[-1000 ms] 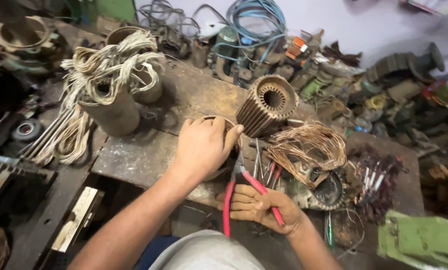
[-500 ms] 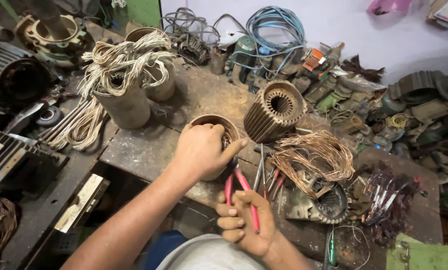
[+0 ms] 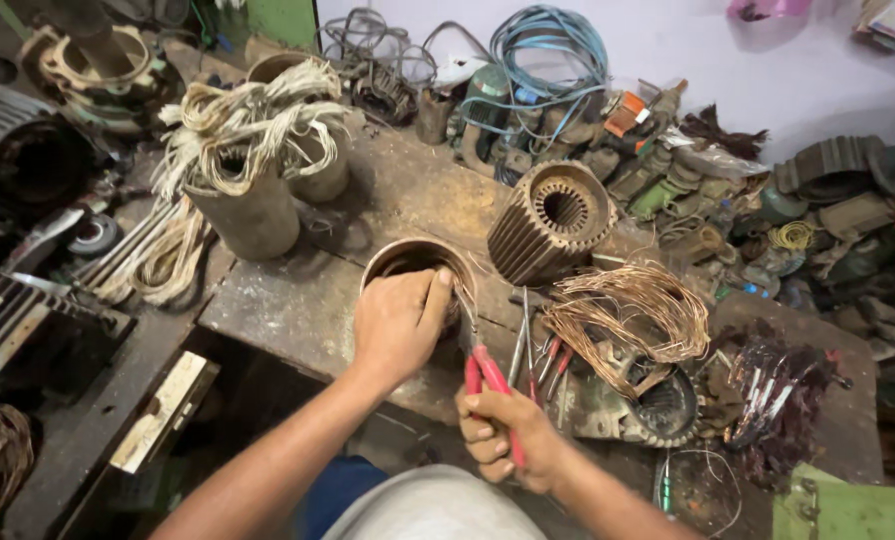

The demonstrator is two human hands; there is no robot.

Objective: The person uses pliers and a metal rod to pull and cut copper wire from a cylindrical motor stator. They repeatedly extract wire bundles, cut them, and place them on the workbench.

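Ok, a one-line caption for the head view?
Left hand grips a round motor stator while right hand works red-handled pliers at its rim.

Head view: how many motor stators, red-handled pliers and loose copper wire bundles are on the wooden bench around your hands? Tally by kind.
Cylindrical metal motor stators: 4
Red-handled pliers: 1, gripped by the right hand
Loose copper wire bundle: 1
Total: 6
The left hand grips the nearest stator.
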